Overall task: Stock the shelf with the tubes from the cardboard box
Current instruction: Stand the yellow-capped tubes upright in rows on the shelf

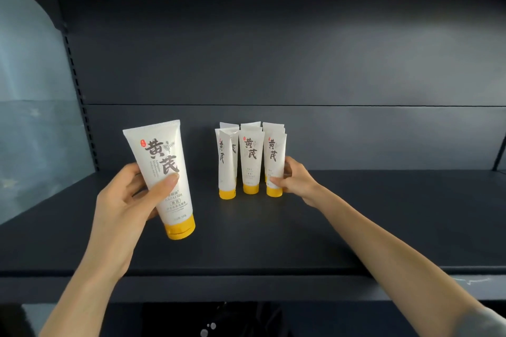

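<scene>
Currently my left hand (128, 200) grips a tube (161, 167) mid-body, likely light and squashy; fingers of my right hand (297, 179) seem to pinch a standing tube (275, 156) on the shelf (356, 227).

A dark grey back panel (273, 49), crossed by one horizontal seam, stands right of a slotted upright (79, 96). Left of the upright is a pale blue-grey wall (32, 90), softly lit. The matte dark shelf (356, 227) extends rightward from the upright's foot.
</scene>
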`<action>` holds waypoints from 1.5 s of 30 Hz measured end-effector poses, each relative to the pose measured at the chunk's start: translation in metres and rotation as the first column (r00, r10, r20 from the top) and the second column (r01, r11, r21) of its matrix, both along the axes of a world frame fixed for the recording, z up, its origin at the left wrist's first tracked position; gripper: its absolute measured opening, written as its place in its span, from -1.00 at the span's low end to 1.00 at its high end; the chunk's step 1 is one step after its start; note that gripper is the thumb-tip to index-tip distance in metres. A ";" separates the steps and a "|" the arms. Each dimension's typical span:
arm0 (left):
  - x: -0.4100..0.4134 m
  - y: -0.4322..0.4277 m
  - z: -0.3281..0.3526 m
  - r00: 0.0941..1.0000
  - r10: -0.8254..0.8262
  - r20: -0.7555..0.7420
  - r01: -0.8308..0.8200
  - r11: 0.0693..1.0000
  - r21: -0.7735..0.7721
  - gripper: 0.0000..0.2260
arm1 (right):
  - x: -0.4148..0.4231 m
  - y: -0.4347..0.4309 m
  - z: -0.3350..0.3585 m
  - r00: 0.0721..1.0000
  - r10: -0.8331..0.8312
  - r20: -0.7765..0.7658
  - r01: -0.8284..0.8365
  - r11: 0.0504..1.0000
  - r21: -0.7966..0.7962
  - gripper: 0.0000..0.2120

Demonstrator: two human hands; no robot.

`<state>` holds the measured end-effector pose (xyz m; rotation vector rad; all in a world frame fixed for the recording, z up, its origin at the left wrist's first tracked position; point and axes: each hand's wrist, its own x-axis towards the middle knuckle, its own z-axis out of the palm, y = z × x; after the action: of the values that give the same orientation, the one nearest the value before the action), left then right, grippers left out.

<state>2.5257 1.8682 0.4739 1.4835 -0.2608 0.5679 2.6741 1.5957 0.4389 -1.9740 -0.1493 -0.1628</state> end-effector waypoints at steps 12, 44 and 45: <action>0.007 -0.014 -0.015 0.998 -0.030 -0.062 0.030 1.000 -0.008 -0.70 | 0.011 0.005 -0.003 0.995 -0.097 0.030 0.100 0.989 -0.109 -0.51; 0.002 -0.080 0.008 0.983 -0.186 -0.009 0.183 0.973 -0.141 -0.81 | -0.153 0.081 0.000 0.832 -0.008 0.555 -0.072 0.990 0.122 -0.38; 0.001 -0.080 0.006 0.984 -0.179 -0.008 0.176 0.974 -0.146 -0.81 | -0.153 0.082 -0.001 0.828 -0.018 0.560 -0.054 0.992 0.111 -0.37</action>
<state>2.5272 1.7878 0.4804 1.3100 -0.3256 0.4178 2.5213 1.6773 0.4377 -1.7497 -0.5285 -0.7283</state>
